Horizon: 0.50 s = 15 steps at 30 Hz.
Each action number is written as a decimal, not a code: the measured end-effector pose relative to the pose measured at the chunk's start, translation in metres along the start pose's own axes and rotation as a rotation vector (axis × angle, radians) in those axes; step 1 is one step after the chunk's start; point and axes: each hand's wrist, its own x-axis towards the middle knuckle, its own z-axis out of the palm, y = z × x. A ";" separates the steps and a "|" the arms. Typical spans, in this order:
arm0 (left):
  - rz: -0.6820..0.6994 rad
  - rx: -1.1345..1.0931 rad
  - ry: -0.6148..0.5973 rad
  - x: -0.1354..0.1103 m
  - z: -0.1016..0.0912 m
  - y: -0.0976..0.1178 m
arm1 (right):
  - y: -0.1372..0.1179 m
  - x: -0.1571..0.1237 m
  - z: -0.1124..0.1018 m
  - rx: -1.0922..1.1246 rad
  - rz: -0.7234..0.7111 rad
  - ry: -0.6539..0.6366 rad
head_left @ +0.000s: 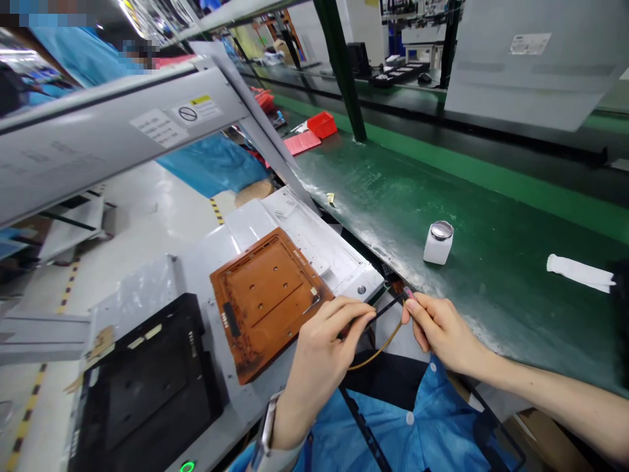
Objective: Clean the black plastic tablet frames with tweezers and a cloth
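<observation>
My left hand and my right hand meet just right of an orange-brown square fixture plate on a white machine top. Both hands are closed in a pinch. Between them runs a thin black strip, and a thin amber flexible strip curves down below it. My right fingertips pinch the strip's end near a small dark part at the machine's corner. My left fingers grip the other end.
A black recessed tray lies left of the fixture. A green conveyor belt carries a small white bottle with a metal cap and a white cloth. A red bin sits farther back. A grey frame bar crosses overhead.
</observation>
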 end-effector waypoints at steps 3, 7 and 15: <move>0.135 0.278 -0.016 -0.010 0.002 -0.003 | 0.001 0.001 -0.001 -0.016 0.001 0.005; 0.157 0.531 -0.072 -0.020 -0.010 -0.003 | 0.006 0.007 -0.007 -0.028 0.008 0.042; 0.091 0.035 -0.220 -0.010 -0.033 0.009 | 0.012 0.016 -0.007 -0.015 0.011 0.045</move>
